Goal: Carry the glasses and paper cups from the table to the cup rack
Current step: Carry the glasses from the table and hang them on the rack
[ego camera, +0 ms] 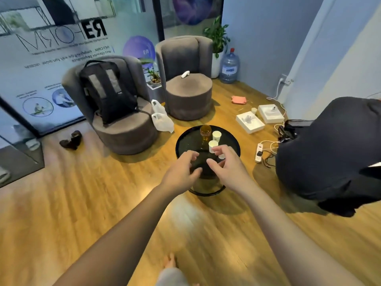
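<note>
A wood-floored lounge is seen from above, with a small round black tabletop [183,145] at its centre. Nearest, the left hand [181,172] and right hand [228,168] are held over its near edge, fingers loosely spread, nothing gripped. Just beyond, three white paper cups [213,145] are clustered, one partly hidden by the right hand. Farthest stands an amber glass [205,132]. The cups are judged light and crushable, best taken gently round the sides; the glass heavier, slippery, breakable.
</note>
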`<action>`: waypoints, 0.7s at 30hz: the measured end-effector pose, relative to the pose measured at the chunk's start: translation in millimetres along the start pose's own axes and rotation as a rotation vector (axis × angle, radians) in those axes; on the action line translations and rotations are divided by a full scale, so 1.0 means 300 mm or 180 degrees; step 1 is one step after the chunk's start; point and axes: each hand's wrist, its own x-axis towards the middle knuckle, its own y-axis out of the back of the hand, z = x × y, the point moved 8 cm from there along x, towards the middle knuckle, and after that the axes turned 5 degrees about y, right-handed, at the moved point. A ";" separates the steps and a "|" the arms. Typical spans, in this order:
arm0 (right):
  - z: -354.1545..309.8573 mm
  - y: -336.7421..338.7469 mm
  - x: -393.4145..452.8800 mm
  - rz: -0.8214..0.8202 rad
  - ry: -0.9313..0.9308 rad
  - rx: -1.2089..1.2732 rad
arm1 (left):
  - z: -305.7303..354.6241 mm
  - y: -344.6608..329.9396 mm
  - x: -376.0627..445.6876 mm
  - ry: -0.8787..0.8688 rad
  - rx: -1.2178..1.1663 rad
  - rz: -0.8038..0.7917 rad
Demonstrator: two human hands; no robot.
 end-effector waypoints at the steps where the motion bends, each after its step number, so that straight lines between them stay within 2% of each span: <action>1: 0.025 -0.001 0.053 0.0004 -0.0032 0.0009 | -0.010 -0.005 0.070 0.0023 -0.0017 -0.0031; 9: 0.272 -0.048 0.555 0.0017 -0.0336 -0.0033 | -0.158 -0.076 0.698 0.0261 -0.0186 -0.0285; 17: 0.538 -0.196 1.135 -0.0284 -0.0706 -0.0254 | -0.363 -0.228 1.358 0.0647 -0.0401 -0.0731; 21: 0.686 -0.284 1.376 -0.0359 -0.0780 -0.0331 | -0.461 -0.332 1.627 0.0625 -0.0365 -0.0954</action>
